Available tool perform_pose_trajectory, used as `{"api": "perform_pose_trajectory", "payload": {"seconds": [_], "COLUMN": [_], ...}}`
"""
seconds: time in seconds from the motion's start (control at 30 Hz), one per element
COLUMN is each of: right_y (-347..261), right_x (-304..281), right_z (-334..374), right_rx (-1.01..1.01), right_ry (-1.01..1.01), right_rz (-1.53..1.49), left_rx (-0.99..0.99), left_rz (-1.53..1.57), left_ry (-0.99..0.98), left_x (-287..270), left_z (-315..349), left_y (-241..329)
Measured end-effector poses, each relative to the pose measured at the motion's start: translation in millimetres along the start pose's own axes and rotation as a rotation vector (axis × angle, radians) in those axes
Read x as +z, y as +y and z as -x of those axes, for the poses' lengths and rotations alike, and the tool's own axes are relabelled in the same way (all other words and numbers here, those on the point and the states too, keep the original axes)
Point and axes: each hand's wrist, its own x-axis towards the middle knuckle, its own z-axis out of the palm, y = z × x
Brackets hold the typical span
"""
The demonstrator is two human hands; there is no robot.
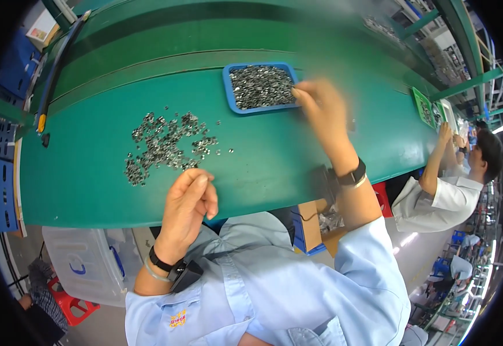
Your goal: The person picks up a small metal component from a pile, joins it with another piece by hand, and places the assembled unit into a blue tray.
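A loose heap of small dark shiny metal pieces [165, 143] is spread over the left part of the green work table [263, 155]. At its near edge is my left hand [189, 199], fingers curled and thumb pressed toward the forefinger; anything between them is too small to make out. Farther back, a blue tray [228, 92] is filled with similar small pieces [262, 85]. My right hand [323, 106] is at the tray's right rim, slightly blurred, with thumb and forefinger pinched together. What the pinch holds, if anything, cannot be told.
A long dark strip with a yellow end [42, 122] lies along the table's left side. Below the table stand a clear plastic box [84, 259] and a cardboard box [309, 222]. At right, a person in white [442, 199] works by a green tray [423, 108].
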Motion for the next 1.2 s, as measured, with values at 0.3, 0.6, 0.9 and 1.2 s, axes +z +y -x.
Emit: {"api": "perform_pose_trajectory", "payload": {"seconds": [0.3,0.6,0.9,1.2], "right_y": [-3.0,-22.6,-59.8,-72.4], "right_x": [17.6,57.9,46.9,49.0], "right_z": [3.4,46.2,65.3,78.0], "right_rx": [-0.261,-0.376,-0.411,-0.403], "right_ry": [-0.144,-0.548,-0.395,-0.329], "right_rz": [0.281,0.189,-0.052,-0.166], "left_rx": [-0.018,-0.062,-0.093,-0.067], "left_rz": [0.036,0.092,-0.028,0.021], "left_ry": [0.048,-0.045,0.059,-0.029], "left_x": [-3.5,-11.3,10.9,6.5], "left_z": [-0.4,-0.3,-6.2,-0.9], "left_y": [1.3,2.2,6.0,5.8]}}
